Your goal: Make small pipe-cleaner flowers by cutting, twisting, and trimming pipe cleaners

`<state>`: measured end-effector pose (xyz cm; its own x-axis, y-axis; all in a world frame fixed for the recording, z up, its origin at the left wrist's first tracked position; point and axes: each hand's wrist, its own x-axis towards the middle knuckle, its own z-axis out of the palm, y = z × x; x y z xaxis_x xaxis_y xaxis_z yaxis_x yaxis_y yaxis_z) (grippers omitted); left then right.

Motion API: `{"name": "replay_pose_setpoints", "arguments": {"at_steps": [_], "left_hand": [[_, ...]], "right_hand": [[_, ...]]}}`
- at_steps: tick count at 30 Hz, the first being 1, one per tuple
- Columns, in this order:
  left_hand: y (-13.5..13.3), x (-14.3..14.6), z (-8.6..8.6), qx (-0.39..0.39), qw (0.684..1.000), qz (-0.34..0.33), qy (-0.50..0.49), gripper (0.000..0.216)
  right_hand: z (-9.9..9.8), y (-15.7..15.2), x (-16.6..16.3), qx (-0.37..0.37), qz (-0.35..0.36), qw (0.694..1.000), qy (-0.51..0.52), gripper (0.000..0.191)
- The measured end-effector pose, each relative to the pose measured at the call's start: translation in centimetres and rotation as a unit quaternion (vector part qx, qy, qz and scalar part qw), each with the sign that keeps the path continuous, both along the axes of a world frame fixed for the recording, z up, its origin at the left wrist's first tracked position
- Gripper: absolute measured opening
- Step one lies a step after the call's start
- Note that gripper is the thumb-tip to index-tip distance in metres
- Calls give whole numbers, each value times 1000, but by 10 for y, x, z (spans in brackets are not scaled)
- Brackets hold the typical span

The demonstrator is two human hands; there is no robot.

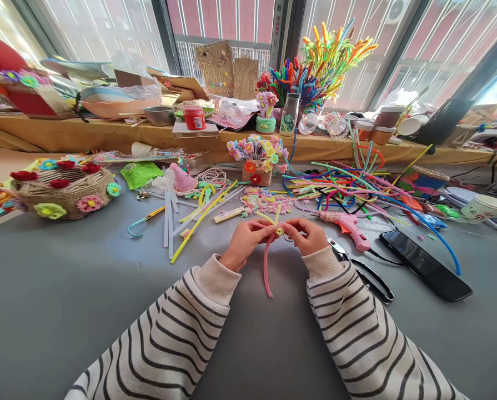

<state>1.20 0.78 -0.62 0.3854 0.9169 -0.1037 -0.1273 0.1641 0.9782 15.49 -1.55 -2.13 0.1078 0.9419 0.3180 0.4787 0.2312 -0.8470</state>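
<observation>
In front of me both hands meet over a small pipe-cleaner piece (267, 266), whose pink stem hangs down in a curve and whose yellow strands point up and away. My left hand (246, 243) pinches it from the left between thumb and fingers. From the right, my right hand (309, 238) is closed on its pale yellow middle with thumb and forefinger. Beside my right hand lie a pink glue gun (359, 238) and scissors (375, 280) with black handles, partly under my right sleeve. Beyond my hands is a scatter of small pastel bits (269, 201).
Yellow pipe cleaners (202, 225) and white glue sticks (170, 216) lie to the left, near a woven flower basket (67, 194). A black phone (425, 264) rests at right, below a tangled heap of coloured pipe cleaners (335, 186). A crowded ledge (181, 136) runs behind.
</observation>
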Motion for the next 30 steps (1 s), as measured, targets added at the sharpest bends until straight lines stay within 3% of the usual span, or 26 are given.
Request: {"name": "replay_pose_setpoints", "arguments": {"at_steps": [5,19,23,30], "left_hand": [[-2,-1,0,-14,999,-43,-13,22],[-2,-1,-1,-42,999,-26,-14,21],[-2,-1,3,-56,998,-26,-10,21],[-2,0,2,-48,999,-21,-4,20]], "right_hand": [[-2,2,0,2,6,1000,11,24],[-5,5,3,1,44,999,7,20],[-5,5,3,76,22,994,-73,16],[-6,4,1,200,24,959,-200,12]]}}
